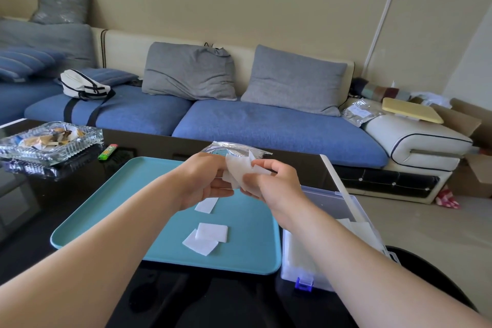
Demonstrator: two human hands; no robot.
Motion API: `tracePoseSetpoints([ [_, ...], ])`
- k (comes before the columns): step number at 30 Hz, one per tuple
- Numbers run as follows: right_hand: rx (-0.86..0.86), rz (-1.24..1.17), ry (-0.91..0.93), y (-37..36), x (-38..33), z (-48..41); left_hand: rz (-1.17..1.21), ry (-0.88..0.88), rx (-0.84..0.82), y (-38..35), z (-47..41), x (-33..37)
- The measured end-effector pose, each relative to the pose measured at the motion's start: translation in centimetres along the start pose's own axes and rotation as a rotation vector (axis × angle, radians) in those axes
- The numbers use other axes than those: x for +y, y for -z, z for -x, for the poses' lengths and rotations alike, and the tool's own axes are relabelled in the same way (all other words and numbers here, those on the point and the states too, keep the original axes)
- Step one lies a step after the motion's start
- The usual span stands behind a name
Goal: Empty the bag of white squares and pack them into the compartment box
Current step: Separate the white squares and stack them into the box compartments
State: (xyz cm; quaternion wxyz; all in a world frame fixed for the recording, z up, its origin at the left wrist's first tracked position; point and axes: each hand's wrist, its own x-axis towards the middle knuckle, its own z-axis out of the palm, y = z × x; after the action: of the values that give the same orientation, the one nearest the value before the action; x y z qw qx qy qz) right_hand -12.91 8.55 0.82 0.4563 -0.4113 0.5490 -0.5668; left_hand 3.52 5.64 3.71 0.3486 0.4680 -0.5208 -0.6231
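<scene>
Both hands are raised above the teal tray (133,194). My left hand (205,181) grips the clear plastic bag (229,149) by its lower side. My right hand (271,178) pinches a bunch of white squares (239,170) at the bag's mouth. Three white squares lie on the tray: one (206,205) just under my left hand, two overlapping ones (207,238) nearer me. The clear compartment box (332,210) stands open to the right of the tray, with white squares in it, partly hidden by my right forearm.
The tray and box sit on a black glossy table (66,194). A glass ashtray (50,141) and a green lighter (107,152) lie at the far left. Behind the table runs a blue sofa (266,122) with grey cushions.
</scene>
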Motion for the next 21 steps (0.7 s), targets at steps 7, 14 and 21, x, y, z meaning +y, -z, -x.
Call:
tracePoseSetpoints([
  [7, -0.038, 0.024, 0.018, 0.0, -0.2, 0.4, 0.056, -0.011, -0.057, -1.3, 0.6, 0.1],
  [14, -0.08, 0.277, 0.205, 0.1, 0.1, 0.0, 0.14, -0.012, -0.095, -1.6, 0.9, 0.3],
  [21, 0.005, 0.288, 0.334, 0.9, -1.2, 0.1, 0.242, 0.032, 0.067, -0.8, 0.2, 0.7],
])
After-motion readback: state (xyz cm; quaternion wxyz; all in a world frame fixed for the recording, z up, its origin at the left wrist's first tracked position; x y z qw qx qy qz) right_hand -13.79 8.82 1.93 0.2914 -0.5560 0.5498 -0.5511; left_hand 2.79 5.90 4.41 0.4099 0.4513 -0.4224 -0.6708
